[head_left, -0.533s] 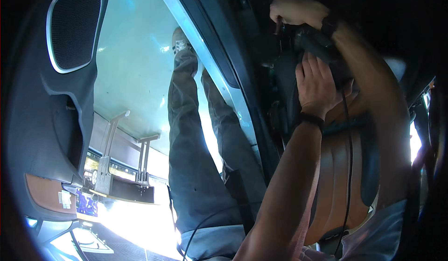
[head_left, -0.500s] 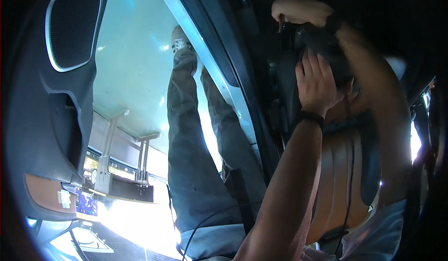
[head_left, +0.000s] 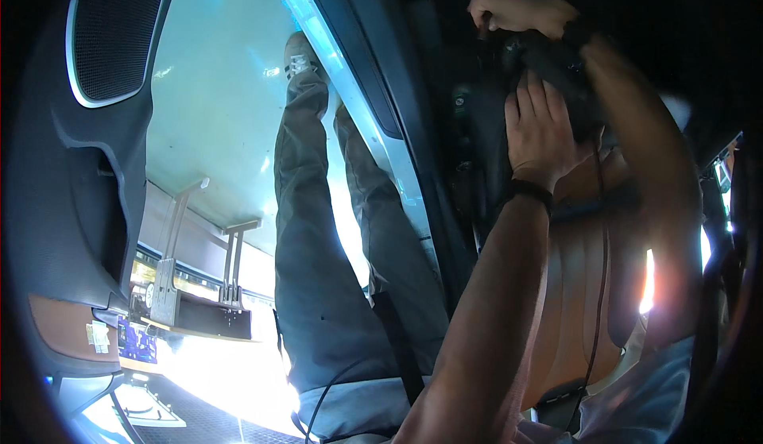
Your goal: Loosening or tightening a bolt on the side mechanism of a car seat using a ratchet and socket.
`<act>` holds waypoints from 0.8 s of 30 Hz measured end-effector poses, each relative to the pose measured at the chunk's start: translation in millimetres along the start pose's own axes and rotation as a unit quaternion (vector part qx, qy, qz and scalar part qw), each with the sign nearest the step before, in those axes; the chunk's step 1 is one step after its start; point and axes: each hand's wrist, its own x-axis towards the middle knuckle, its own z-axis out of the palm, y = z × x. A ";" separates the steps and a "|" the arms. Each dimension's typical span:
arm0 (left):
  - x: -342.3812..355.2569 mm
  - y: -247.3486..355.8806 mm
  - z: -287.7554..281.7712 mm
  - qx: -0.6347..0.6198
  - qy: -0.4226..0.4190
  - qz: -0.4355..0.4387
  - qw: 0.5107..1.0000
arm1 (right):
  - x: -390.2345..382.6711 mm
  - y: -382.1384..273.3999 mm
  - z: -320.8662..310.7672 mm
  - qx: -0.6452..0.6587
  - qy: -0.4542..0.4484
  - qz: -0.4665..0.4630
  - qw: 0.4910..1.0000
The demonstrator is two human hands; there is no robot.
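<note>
Left hand (head_left: pixel 540 130) lies flat, fingers spread, bracing the dark part (head_left: pixel 548 59) up beside the door pillar (head_left: pixel 413 126); right hand (head_left: pixel 517 7), fist closed, grips its top edge, apparently steadying it.

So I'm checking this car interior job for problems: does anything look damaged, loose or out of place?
Nothing stands out. Both hands, left and right, work on a dark part above the tan seat; it is too dim to judge. The open door panel looks intact.
</note>
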 end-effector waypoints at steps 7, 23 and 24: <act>-0.2 -4.8 -1.8 0.011 -0.005 -0.004 1.000 | 11.6 -12.1 -4.3 0.008 -0.012 0.040 0.999; -2.3 -9.9 5.8 0.047 -0.030 0.008 0.998 | -11.8 -25.5 -14.7 -0.016 0.016 0.003 1.000; -3.1 -12.1 5.7 0.056 -0.045 0.003 0.997 | -8.7 -27.8 -15.2 -0.024 0.035 0.000 0.999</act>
